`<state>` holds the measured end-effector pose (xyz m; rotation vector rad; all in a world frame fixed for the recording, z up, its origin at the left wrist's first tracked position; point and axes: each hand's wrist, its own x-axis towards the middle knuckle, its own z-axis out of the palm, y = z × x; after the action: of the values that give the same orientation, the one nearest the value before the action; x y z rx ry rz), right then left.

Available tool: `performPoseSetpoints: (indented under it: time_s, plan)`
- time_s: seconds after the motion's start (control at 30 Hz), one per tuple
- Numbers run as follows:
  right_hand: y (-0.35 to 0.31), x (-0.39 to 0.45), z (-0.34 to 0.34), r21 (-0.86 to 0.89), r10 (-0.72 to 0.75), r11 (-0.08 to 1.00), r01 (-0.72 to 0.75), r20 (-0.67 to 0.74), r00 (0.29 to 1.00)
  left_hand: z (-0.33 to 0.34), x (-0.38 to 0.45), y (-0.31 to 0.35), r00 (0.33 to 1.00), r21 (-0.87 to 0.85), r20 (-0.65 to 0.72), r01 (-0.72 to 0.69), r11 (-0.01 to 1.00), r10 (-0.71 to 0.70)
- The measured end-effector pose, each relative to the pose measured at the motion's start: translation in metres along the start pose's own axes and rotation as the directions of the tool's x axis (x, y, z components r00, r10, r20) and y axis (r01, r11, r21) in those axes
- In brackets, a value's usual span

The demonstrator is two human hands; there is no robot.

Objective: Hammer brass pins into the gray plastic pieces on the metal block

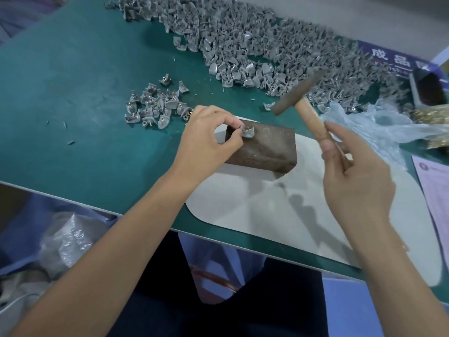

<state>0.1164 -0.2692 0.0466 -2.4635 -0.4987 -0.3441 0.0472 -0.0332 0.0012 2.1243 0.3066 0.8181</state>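
Plastic piece [247, 133] with upright pin [246, 129] pinched on block [263, 148] by left hand [206, 139]; right hand [357, 176] grips raised hammer [300, 103], head pointing left.

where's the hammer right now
In the head view the hammer is raised right of centre, gripped by the right hand, its head above and right of the metal block.

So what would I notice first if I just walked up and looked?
Probably the huge heap of gray pieces spread across the far side of the green table. Next, the hammer raised in the right hand over the metal block in the middle. There the left hand pinches one gray piece with a brass pin.
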Motion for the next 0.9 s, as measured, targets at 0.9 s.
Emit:
performPoseSetpoints:
  time_s: [0.9]
  plan:
    - [-0.013, 0.017, 0.026, -0.189, 0.106, 0.976, -0.103, 0.003, 0.994, -0.002, 0.000, 0.004, 0.998, -0.038, -0.009, 0.067, 0.997, -0.067]
